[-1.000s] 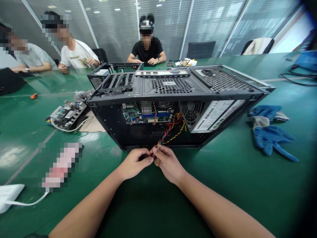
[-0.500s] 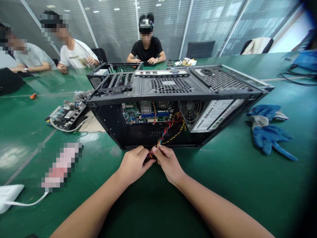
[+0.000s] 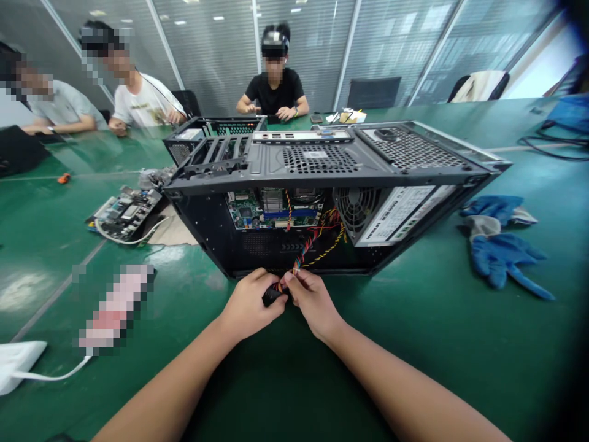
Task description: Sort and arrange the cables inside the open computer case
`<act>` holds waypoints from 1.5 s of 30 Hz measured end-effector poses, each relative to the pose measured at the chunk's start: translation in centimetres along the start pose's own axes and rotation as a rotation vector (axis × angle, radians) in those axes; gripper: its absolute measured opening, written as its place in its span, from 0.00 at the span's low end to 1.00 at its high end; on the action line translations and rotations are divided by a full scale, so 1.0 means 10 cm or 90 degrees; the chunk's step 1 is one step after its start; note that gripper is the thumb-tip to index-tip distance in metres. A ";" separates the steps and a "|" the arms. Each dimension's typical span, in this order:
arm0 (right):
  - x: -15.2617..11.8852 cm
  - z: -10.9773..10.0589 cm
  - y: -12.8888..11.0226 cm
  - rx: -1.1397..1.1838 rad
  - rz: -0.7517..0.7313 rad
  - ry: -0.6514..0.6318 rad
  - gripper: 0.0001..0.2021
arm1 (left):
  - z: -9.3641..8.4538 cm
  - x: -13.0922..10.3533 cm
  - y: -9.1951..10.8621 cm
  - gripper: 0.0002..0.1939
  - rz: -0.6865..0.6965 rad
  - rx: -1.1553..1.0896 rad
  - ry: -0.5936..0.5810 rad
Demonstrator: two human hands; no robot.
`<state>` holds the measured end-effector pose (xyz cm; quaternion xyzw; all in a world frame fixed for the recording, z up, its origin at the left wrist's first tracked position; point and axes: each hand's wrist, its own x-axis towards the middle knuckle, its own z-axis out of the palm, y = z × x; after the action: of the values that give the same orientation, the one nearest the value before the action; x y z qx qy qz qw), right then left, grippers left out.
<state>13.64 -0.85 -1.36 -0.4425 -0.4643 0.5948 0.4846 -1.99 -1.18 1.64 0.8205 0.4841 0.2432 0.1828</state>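
A black computer case (image 3: 322, 181) lies with its open side toward me. Inside are a green motherboard (image 3: 248, 212) and a power supply (image 3: 396, 215) with a fan grille and white label. From the power supply a bundle of coloured cables (image 3: 304, 250) comes out over the near edge of the case. My left hand (image 3: 253, 304) is closed around the bundle's end, where black connectors show between thumb and fingers. Just to the right, my right hand (image 3: 313, 301) pinches the same bundle near a pale tie. My fingers partly hide the connectors.
Blue gloves (image 3: 501, 252) lie to the right. On the left are a loose circuit board (image 3: 129, 212) on cardboard (image 3: 172, 230), a blurred-out phone-like object (image 3: 115, 307) and a white charger (image 3: 21, 365). Behind stands another case (image 3: 184, 136). Several people sit across the green table (image 3: 414, 344).
My left thumb and fingers have shifted slightly, so more of the black connectors shows. My right hand keeps its pinch. A person across the table has lifted one hand a little.
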 end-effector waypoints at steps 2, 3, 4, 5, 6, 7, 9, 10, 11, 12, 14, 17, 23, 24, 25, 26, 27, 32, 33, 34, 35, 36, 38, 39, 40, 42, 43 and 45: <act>0.00 0.00 0.01 -0.009 -0.004 0.006 0.19 | 0.01 0.00 -0.02 0.06 0.001 0.009 0.002; 0.00 0.00 0.01 -0.012 -0.006 0.009 0.19 | 0.02 -0.01 -0.02 0.06 0.002 0.015 0.004; 0.00 0.00 0.01 -0.014 -0.007 0.011 0.19 | 0.03 -0.01 -0.03 0.06 0.002 0.024 0.008; 0.00 0.00 0.02 -0.013 -0.008 0.012 0.19 | 0.04 -0.02 -0.03 0.06 0.002 0.036 0.014; 0.00 0.00 0.02 -0.010 -0.008 0.012 0.19 | 0.05 -0.02 -0.03 0.06 0.002 0.048 0.021; 0.00 0.00 0.02 -0.005 -0.009 0.010 0.19 | 0.06 -0.03 -0.03 0.06 0.002 0.061 0.026; 0.00 0.00 0.03 0.003 -0.007 0.008 0.19 | 0.08 -0.03 -0.02 0.05 -0.003 0.077 0.035; 0.00 0.00 0.03 0.005 -0.006 0.008 0.19 | 0.09 -0.03 -0.02 0.05 -0.007 0.078 0.036; -0.01 0.00 0.03 0.007 -0.004 0.009 0.19 | 0.09 -0.03 -0.01 0.05 -0.011 0.073 0.038; -0.01 0.00 0.02 0.008 -0.002 0.010 0.18 | 0.09 -0.03 -0.01 0.06 -0.014 0.064 0.039; -0.01 0.01 0.01 0.016 0.002 0.010 0.17 | 0.07 -0.02 0.00 0.07 -0.019 0.031 0.038; -0.01 0.01 -0.01 0.046 0.013 0.005 0.16 | 0.04 0.00 0.00 0.06 -0.022 -0.034 0.023; -0.01 0.01 -0.01 0.101 0.041 -0.004 0.15 | 0.04 0.01 -0.01 0.05 -0.029 -0.080 0.001; -0.01 0.02 -0.01 0.101 0.043 0.001 0.15 | 0.05 0.01 -0.01 0.05 -0.025 -0.075 0.006; -0.01 0.02 -0.01 0.097 0.044 0.008 0.15 | 0.06 0.01 -0.01 0.06 -0.021 -0.067 0.013; -0.01 0.02 -0.01 0.091 0.044 0.016 0.15 | 0.07 0.01 -0.01 0.06 -0.017 -0.056 0.021; -0.01 0.02 -0.01 0.083 0.041 0.023 0.16 | 0.08 0.00 -0.01 0.08 -0.014 -0.040 0.028; -0.02 0.04 -0.01 0.045 0.001 0.030 0.16 | 0.12 -0.03 -0.01 0.10 -0.012 0.056 0.067; -0.02 0.04 -0.01 0.039 -0.004 0.030 0.15 | 0.13 -0.04 -0.02 0.10 -0.013 0.071 0.071; -0.02 0.04 -0.01 0.034 -0.007 0.032 0.15 | 0.13 -0.04 -0.02 0.10 -0.015 0.083 0.072; -0.03 0.04 -0.01 0.029 -0.009 0.034 0.15 | 0.14 -0.04 -0.03 0.10 -0.017 0.090 0.072; -0.03 0.04 -0.01 0.024 -0.010 0.036 0.15 | 0.14 -0.04 -0.03 0.10 -0.019 0.092 0.072; -0.03 0.04 0.00 0.015 -0.012 0.037 0.14 | 0.13 -0.03 -0.04 0.10 -0.022 0.078 0.071; -0.03 0.03 0.00 0.012 -0.012 0.036 0.14 | 0.13 -0.03 -0.04 0.10 -0.024 0.064 0.072; -0.02 0.03 0.00 0.011 -0.012 0.036 0.14 | 0.12 -0.03 -0.03 0.10 -0.026 0.048 0.073; -0.02 0.02 0.02 0.008 -0.010 0.037 0.13 | 0.10 -0.03 -0.02 0.09 -0.025 0.018 0.068; -0.02 0.02 0.03 0.005 -0.009 0.038 0.13 | 0.09 -0.03 -0.01 0.09 -0.023 0.005 0.062; -0.01 0.01 0.04 -0.009 -0.007 0.038 0.14 | 0.08 -0.03 0.01 0.08 -0.016 -0.014 0.050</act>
<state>13.54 -0.99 -1.71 -0.4609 -0.4562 0.5753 0.4985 -1.59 -1.56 0.91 0.8021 0.4982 0.2784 0.1755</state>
